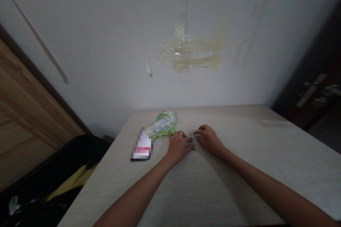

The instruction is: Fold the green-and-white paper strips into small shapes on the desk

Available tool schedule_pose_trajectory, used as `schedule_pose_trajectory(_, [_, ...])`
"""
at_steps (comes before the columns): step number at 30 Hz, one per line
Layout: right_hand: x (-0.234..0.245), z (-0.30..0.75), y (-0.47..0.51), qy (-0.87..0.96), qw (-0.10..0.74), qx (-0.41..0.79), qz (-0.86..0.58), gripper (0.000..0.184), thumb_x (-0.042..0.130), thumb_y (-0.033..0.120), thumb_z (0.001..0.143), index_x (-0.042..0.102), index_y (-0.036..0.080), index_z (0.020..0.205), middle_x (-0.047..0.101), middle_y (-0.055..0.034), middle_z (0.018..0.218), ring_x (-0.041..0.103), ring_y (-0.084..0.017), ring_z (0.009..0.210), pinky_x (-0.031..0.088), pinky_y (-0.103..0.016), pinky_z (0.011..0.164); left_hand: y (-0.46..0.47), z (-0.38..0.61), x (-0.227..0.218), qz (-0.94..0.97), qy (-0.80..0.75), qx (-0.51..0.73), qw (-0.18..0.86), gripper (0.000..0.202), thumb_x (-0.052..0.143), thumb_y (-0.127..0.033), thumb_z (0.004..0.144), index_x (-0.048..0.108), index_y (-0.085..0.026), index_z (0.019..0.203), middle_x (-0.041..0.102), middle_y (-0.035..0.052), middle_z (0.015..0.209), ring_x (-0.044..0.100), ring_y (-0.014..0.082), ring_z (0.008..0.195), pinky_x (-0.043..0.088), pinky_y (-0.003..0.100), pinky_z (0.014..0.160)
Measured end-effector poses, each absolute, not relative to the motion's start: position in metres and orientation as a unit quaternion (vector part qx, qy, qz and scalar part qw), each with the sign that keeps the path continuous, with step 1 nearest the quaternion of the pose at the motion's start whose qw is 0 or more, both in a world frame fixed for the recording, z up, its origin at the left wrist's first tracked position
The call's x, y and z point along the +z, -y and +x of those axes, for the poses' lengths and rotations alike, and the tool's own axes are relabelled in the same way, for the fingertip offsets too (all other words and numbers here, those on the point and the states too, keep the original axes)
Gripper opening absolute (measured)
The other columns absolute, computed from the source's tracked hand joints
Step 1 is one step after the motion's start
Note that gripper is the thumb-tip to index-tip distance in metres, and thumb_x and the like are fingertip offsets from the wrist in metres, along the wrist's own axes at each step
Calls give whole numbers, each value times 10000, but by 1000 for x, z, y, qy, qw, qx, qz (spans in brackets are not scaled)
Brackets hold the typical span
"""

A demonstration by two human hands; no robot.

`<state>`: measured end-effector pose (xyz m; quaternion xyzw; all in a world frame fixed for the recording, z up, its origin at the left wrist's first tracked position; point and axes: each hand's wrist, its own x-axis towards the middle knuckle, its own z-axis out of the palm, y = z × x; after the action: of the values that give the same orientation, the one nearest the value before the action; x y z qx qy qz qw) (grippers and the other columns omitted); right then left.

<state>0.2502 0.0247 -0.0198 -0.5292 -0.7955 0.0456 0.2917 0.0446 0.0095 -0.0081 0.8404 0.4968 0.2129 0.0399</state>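
Observation:
A small green-and-white packet [194,148] lies on the table between my two hands, partly hidden by fingers. My left hand [178,146] rests over its left side, thumb and fingertips pressed on it. From the right, my right hand [210,141] reaches in with its fingers bent and somewhat apart, the fingertips at the packet's upper right edge. Whether they touch it is hard to make out. Just beyond my left hand, several similar green-and-white packets [162,126] lie in a loose, fanned pile.
A phone [142,149] with a blurred-out screen lies left of the pile on the pale wooden table [239,124]. Behind the table stands a white wall [119,42] with old yellowed tape [191,53]. Dark and yellow items [77,181] sit below the left edge.

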Motion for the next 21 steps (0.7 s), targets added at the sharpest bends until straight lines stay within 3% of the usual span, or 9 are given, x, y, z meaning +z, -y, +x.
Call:
schedule_pose_trajectory(4, [-19, 250, -24, 808, 295, 55, -508, 172, 600, 287, 870, 728, 267, 984, 581, -66, 1102, 537, -210, 1024, 420, -349, 911, -12, 45, -8, 839, -501, 205, 47, 314, 668, -511, 809, 687, -348, 1076, 539, 11, 1006, 485, 228, 1059, 102, 596, 1086])
schedule_pose_trajectory(21, [-8, 239, -23, 786, 258, 49, -560, 111, 669, 331, 820, 711, 254, 888, 585, -53, 1044, 532, -204, 995, 416, -336, 875, -12, 44, -5, 841, -501, 195, 66, 279, 680, -479, 809, 691, -350, 1056, 541, -3, 981, 500, 227, 1034, 92, 621, 1073])
